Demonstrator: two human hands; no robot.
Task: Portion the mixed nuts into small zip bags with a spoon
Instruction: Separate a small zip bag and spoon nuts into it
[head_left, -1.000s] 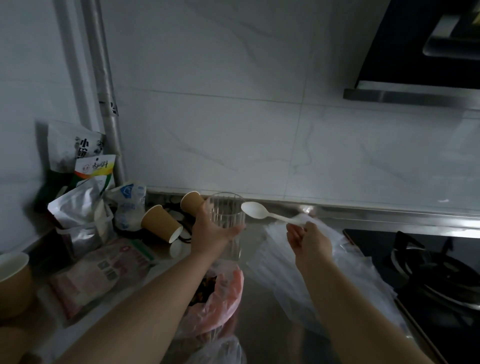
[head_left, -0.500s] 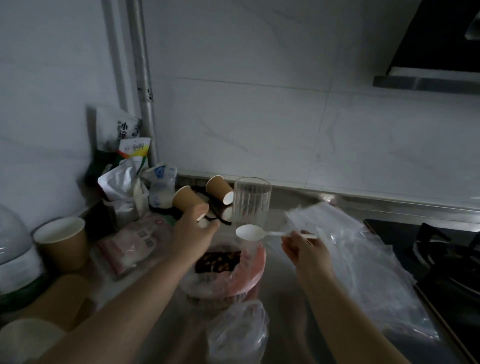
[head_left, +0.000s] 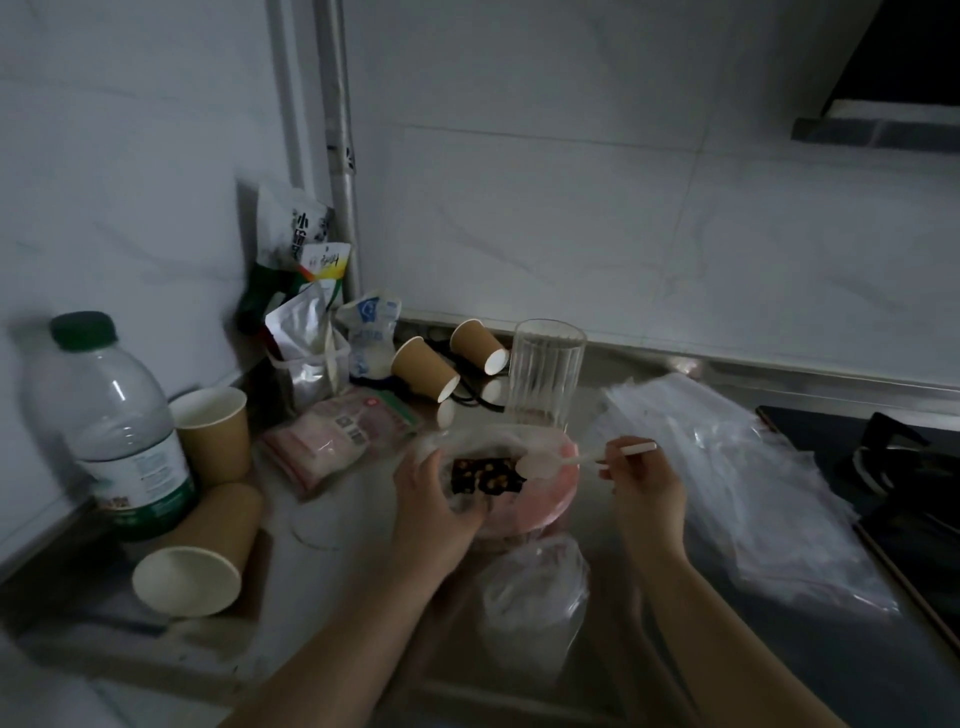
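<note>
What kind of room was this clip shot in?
Most likely a home kitchen: a gas hob set into the steel counter, a range hood above it, and tiled walls behind.

The left hand (head_left: 434, 499) hides the near-left rim of the nut bag (head_left: 540, 499). The stove (head_left: 893, 467) is cut off at the right edge. Packet labels (head_left: 306, 234) are too blurred to read.

Two bare forearms run up from the lower edge, with no sleeves on either. The left hand (head_left: 434, 499) and right hand (head_left: 647, 486) wear no gloves. The dim light hides any finer detail.
</note>
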